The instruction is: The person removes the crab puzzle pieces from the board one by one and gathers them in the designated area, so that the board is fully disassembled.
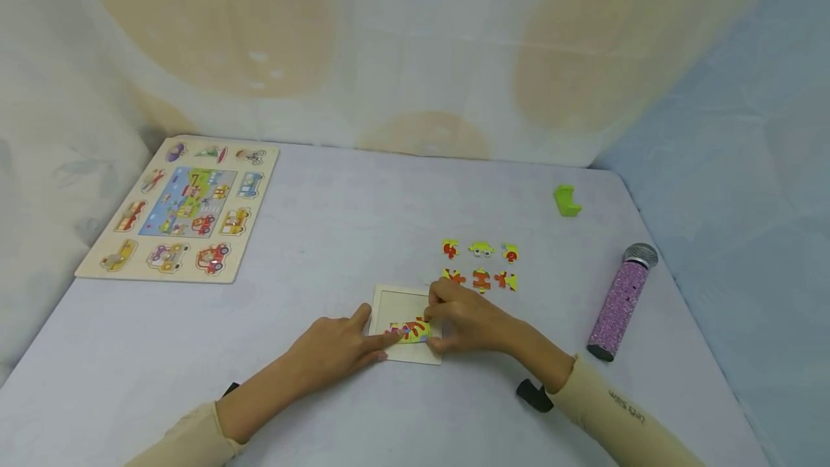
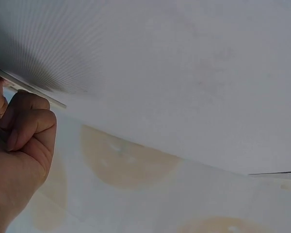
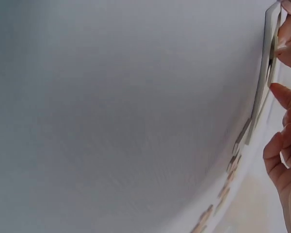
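Note:
A small square puzzle frame (image 1: 410, 299) lies on the table in front of me, its lower row filled with yellow and red jigsaw pieces (image 1: 411, 331). My left hand (image 1: 337, 344) rests at the frame's left side, the straight index finger pressing on these pieces. In the left wrist view the other fingers of this left hand (image 2: 26, 131) are bent inward. From the right, my right hand (image 1: 470, 317) pinches the piece at the row's right end, thumb and finger at its edge. The right wrist view catches this right hand (image 3: 286, 131) with a fingertip at the frame's side.
Several loose jigsaw pieces (image 1: 481, 279) lie in two rows beyond my right hand. A wooden vehicle peg board (image 1: 243, 254) occupies the far left. On the right are a purple glitter microphone (image 1: 620, 308), a green block (image 1: 567, 202) and a black object (image 1: 534, 396) by my right forearm.

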A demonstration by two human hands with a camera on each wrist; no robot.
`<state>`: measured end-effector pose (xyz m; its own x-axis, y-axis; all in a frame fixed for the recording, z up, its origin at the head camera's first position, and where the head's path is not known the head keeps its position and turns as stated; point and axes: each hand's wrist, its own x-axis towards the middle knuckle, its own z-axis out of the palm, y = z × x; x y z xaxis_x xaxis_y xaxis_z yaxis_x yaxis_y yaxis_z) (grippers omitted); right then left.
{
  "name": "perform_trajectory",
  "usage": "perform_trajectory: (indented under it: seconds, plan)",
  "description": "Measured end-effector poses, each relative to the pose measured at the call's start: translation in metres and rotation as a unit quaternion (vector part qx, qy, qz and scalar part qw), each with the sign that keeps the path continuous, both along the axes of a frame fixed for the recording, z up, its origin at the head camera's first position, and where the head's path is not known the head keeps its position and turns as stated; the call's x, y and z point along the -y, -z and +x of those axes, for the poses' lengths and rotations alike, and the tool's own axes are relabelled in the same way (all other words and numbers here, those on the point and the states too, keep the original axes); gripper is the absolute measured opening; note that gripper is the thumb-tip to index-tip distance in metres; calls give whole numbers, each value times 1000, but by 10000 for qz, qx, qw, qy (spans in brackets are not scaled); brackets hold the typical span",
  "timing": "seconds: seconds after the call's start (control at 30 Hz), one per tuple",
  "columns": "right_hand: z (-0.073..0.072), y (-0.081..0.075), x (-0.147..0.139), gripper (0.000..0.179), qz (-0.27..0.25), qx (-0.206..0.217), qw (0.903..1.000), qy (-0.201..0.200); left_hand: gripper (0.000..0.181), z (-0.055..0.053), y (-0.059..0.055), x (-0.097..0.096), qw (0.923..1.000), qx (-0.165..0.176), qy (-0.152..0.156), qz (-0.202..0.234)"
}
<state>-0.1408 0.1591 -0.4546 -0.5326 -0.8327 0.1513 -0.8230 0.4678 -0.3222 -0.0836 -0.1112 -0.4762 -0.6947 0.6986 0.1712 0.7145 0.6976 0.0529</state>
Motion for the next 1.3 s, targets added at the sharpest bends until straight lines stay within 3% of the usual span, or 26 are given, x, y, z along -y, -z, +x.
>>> perform_trajectory:
  seconds: [0.2, 0.4, 0.67, 0.8, 0.93, 1.07, 1.17, 1.3]
  plan:
    - [-6, -3, 2, 21, 55, 75, 9997, -205, 30, -3, -3, -1, 10000, -70, 18, -28]
    - [-1, -2, 2, 20, -50, 207, 9996, -182, 32, -1, -1, 1, 10000, -63, 57, -27]
    - [7, -2, 0, 21, 225, -372, 9991, -9, 35, 2, 1, 3, 9999, 59, -10, 86]
    - [12, -8, 2, 24, 485, -706, 9963, -3, 36, 2, 2, 1, 9998, -81, 58, 199]
    - [15, -13, 9, 33, 602, -795, 9949, 174, 38, 1, 3, 0, 9995, -116, 133, 279]
    - [16, -11, 22, 34, 500, -786, 9954, 205, 41, 1, 1, 0, 9995, 62, 139, 265]
    - [15, -8, 31, 29, 404, -640, 9970, 146, 42, 1, -4, 3, 9996, 83, 59, 247]
    - [13, -6, 37, 21, 329, -360, 9988, 88, 51, -2, -9, 13, 9990, 130, -354, 225]
